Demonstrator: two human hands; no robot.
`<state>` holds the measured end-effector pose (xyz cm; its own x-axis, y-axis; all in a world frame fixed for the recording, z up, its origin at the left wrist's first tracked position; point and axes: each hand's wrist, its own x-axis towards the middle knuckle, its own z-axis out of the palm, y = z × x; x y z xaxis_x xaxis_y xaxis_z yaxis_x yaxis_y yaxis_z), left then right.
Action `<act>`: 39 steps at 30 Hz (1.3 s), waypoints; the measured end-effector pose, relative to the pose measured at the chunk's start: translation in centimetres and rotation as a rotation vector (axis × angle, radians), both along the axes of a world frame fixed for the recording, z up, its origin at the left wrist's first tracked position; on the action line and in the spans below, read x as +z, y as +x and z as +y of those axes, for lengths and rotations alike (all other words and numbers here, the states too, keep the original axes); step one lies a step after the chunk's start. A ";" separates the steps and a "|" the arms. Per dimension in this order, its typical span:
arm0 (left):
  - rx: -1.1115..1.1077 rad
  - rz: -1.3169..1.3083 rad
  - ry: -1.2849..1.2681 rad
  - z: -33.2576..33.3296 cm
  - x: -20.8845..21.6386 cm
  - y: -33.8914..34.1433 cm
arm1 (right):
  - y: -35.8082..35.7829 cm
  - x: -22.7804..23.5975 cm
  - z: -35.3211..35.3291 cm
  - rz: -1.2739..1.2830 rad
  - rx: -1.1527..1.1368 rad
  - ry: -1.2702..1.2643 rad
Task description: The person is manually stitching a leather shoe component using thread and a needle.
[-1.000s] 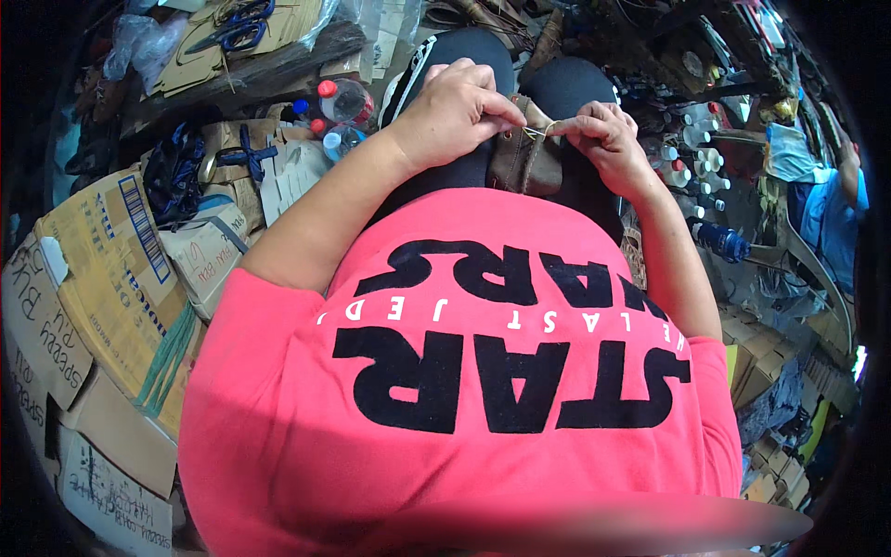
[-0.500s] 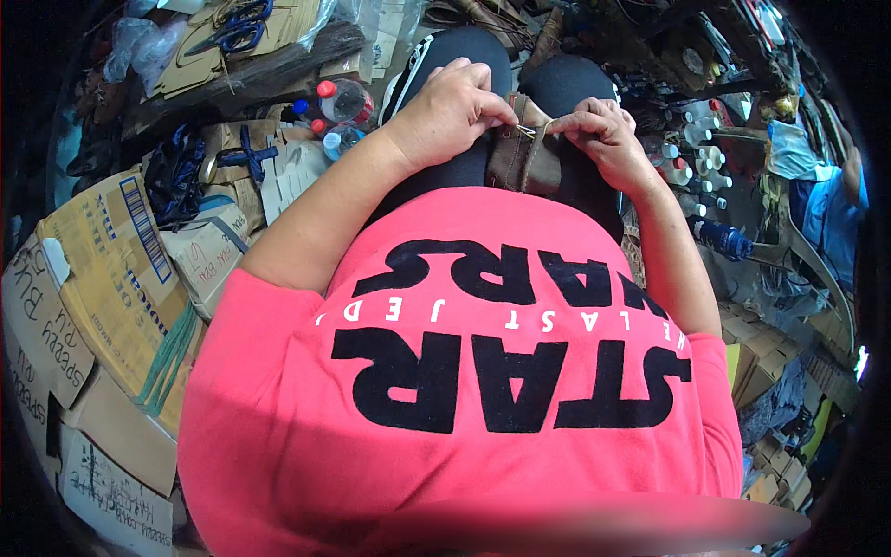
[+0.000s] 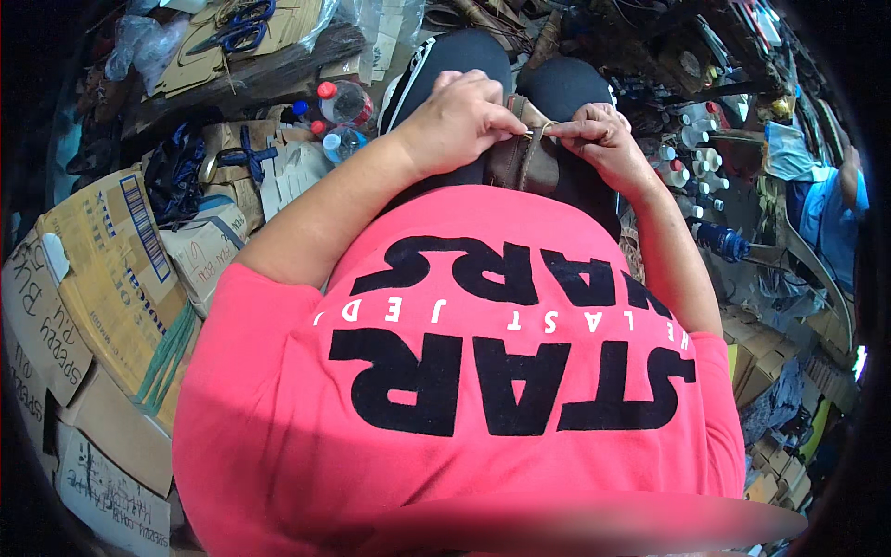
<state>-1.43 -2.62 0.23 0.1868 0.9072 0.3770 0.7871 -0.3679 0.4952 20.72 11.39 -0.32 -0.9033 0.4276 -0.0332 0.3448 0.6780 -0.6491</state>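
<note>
A brown leather piece with stitched seams, like a shoe upper, rests across my dark-trousered thighs. My left hand is closed in a pinch at its left side, and a thin, shiny, needle-like piece shows at the fingertips. From the other side my right hand pinches a pale cord, which curves over the top of the leather. Both hands are close together, with the seam between them. The tips of my right fingers and the lower part of the leather are partly hidden.
Plastic bottles stand left of my knees, and several white-capped ones to the right. Blue-handled scissors lie on cardboard at the far left. Cardboard boxes crowd my left side. A person in blue is at the right edge.
My left hand has moved slightly down and right, so its fingertips are closer to the seam and my right fingertips. The leather piece has shifted slightly.
</note>
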 end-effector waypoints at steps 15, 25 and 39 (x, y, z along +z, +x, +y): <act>0.131 -0.142 -0.128 0.1 -0.4 0.7 | -0.2 0.5 -0.1 0.129 -0.053 -0.040; 0.321 -0.046 -0.066 -1.6 0.3 0.7 | 0.9 0.8 -0.1 0.142 -0.178 0.071; 0.390 -0.032 -0.156 -1.2 -0.2 2.1 | 0.2 -1.0 -0.8 0.141 -0.212 0.051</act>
